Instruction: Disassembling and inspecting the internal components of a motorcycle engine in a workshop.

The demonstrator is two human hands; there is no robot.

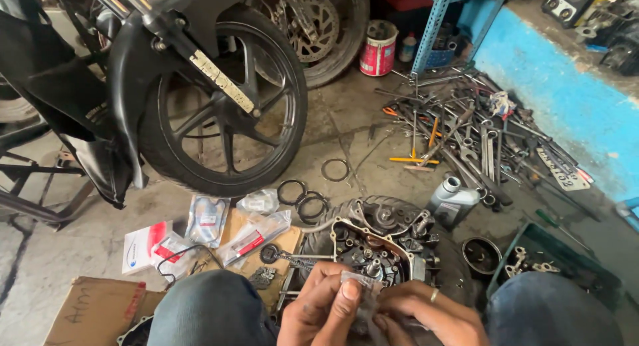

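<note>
Both hands are pinched shut on a small clear plastic packet point(359, 283), the left hand point(319, 306) with its thumb on top and the right hand point(426, 313) holding the other side. The packet is just above the open engine point(383, 243) on the floor, between the knees. It looks light, thin and a bit slippery, so it is best held by its edges, near the top.

Blue jeans point(206, 309), ring point(434, 295) on right hand point(426, 313)
</note>
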